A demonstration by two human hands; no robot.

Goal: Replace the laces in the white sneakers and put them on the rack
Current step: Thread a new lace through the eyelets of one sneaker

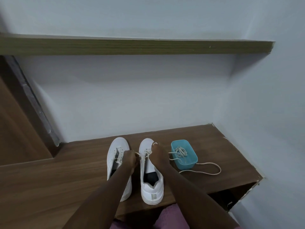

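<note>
Left hand (130,160) pinching lace (137,153) beside right sneaker (152,187), right hand (157,156) gripping lace over its eyelets, blue tub (189,162) right of it

single head-worn view, angled forward and down from close above the bench (66,176), facing the wall (132,100).

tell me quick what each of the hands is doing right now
Left hand: closed, pinching the lace at the right sneaker.
Right hand: on the same sneaker; grip cannot be told.
</note>
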